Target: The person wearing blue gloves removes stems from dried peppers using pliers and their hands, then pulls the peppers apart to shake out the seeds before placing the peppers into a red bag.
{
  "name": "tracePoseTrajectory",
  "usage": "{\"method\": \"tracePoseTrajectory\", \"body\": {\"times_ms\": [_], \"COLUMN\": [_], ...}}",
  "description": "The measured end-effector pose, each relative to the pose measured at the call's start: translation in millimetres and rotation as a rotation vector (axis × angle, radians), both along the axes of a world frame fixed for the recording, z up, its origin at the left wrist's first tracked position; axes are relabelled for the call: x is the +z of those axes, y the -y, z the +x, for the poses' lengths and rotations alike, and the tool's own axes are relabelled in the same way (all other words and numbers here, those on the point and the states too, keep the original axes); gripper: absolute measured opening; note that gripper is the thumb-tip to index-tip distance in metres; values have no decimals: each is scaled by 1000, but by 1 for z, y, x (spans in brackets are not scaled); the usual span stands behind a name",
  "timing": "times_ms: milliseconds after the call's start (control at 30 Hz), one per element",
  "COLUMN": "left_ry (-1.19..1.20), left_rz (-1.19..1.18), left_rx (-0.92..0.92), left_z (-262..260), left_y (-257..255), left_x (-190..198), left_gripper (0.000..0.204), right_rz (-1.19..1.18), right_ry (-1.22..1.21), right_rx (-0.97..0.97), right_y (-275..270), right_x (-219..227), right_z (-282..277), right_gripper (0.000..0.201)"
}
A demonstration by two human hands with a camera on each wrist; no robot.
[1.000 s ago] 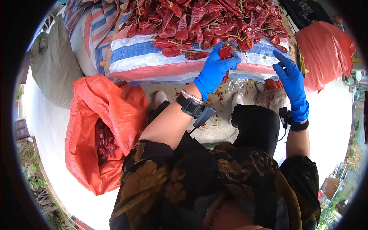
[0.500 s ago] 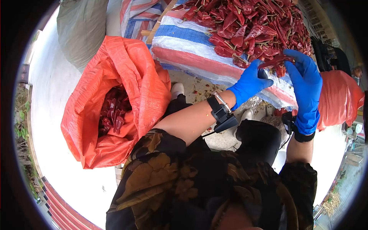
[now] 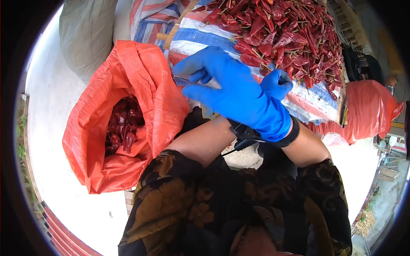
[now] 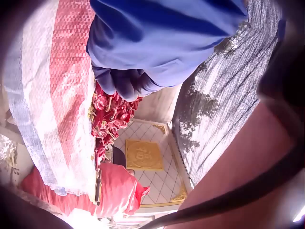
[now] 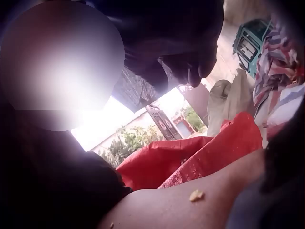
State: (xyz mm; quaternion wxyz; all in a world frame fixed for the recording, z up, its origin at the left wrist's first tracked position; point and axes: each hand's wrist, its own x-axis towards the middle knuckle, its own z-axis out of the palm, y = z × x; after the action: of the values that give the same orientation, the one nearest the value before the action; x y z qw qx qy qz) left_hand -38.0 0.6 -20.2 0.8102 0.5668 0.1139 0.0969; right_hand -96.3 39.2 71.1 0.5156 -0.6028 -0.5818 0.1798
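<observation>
My right hand (image 3: pixel 235 91), in a blue glove, crosses over the left forearm toward the orange-red sack (image 3: pixel 166 77). Its fingers and thumb are spread apart, and no pepper shows between them. Partly behind it, my gloved left hand (image 3: pixel 278 83) hovers at the near edge of the pile of dried red chili peppers (image 3: pixel 277 38). The left fingers (image 4: pixel 125 86) bend loosely in the left wrist view, with no pepper visible in them. Several dried peppers (image 3: pixel 124 123) lie inside the sack's mouth.
A striped woven sheet (image 3: pixel 200 36) lies under the pile. Behind the open sack stands a grey-green sack (image 3: pixel 87 34). A full red sack (image 3: pixel 371 106) stands on the right, beyond the wooden edge of the support.
First the left hand held a chili pepper; half a second ago it was between both hands. Now the right hand has swung left across the left arm, and the pepper is out of sight.
</observation>
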Motion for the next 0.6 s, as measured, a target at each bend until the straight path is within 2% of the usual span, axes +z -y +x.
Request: {"method": "tracePoseTrajectory", "body": {"times_ms": [33, 100, 133, 167, 200, 267, 300, 333, 367, 433, 467, 533, 600], "left_ry": [9, 25, 35, 46, 55, 66, 68, 67, 66, 65, 65, 65, 66], "left_rz": [-7, -35, -45, -55, -65, -86, -96, -105, -113, -126, -132, -144, -155], "left_rx": [9, 15, 10, 3, -6, -22, -25, -24, -19, 0, 12, 34, 49], "left_z": [1, 1, 27, 19, 37, -8, -12, -16, -18, -10, -18, -17, -20], "left_y": [1, 0, 3, 6, 11, 5, 3, 1, -1, -3, -4, -4, -5], "left_x": [-1, 1, 13, 5, 8, -4, -6, -9, -11, -10, -14, -15, -19], "left_gripper": [10, 10, 10, 10, 11, 11, 11, 11, 11, 11, 11, 12, 12], "right_rz": [-106, -21, -19, 100, 231, 229, 217, 275, 274, 123, 120, 110, 103], "right_ry": [-317, -994, -985, -1332, -1673, -1682, -1700, -1671, -1674, -1335, -1337, -1322, -1332], "right_rx": [4, 157, 148, 317, 494, 409, 337, 265, 266, 166, 174, 71, 77], "right_y": [9, 30, 36, 42, 48, 58, 61, 60, 62, 61, 60, 57, 58], "right_x": [3, -7, -10, -12, -14, -19, -22, -26, -25, -11, -8, -4, -4], "right_z": [16, 61, 66, 70, 72, 73, 73, 71, 71, 65, 62, 57, 56], "right_gripper": [25, 21, 21, 20, 20, 22, 25, 37, 37, 47, 47, 56, 57]}}
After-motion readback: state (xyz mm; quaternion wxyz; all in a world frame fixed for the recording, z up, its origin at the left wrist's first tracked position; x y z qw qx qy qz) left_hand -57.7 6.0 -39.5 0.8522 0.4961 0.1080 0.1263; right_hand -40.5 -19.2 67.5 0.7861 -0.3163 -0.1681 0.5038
